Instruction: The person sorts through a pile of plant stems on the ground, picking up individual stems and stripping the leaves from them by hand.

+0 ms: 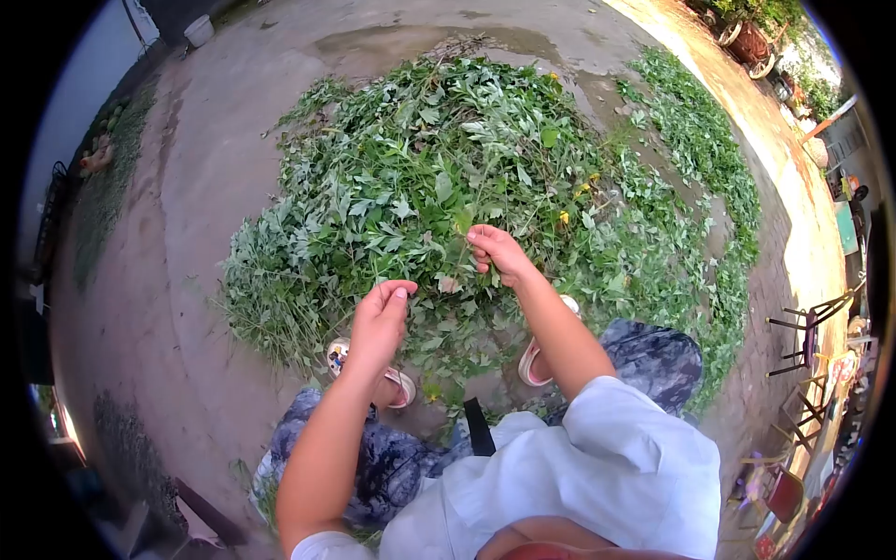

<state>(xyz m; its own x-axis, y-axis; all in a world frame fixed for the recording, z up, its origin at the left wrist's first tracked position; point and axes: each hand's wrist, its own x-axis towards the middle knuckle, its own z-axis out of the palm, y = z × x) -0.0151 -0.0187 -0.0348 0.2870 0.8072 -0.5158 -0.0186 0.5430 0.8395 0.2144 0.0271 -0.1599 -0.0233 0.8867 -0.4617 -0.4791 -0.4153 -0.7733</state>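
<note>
A large heap of cut leafy green plants (401, 177) lies on the ground in front of me, its leaves lobed and some showing pale undersides. My right hand (499, 254) is over the near part of the heap, thumb and fingers pinched on a leafy sprig (464, 222) with a yellowish-green leaf. Lower and to the left, my left hand (383, 317) is closed, thumb against the fingers, near the heap's front edge. Whatever it pinches is too small to make out.
More cut greenery (719, 159) spreads along the right side. My feet in pale clogs (399, 387) stand at the heap's near edge. A white bucket (199, 31) stands far left, and metal-legged chairs (810, 336) are at the right. Several yellow flowers (564, 217) dot the heap.
</note>
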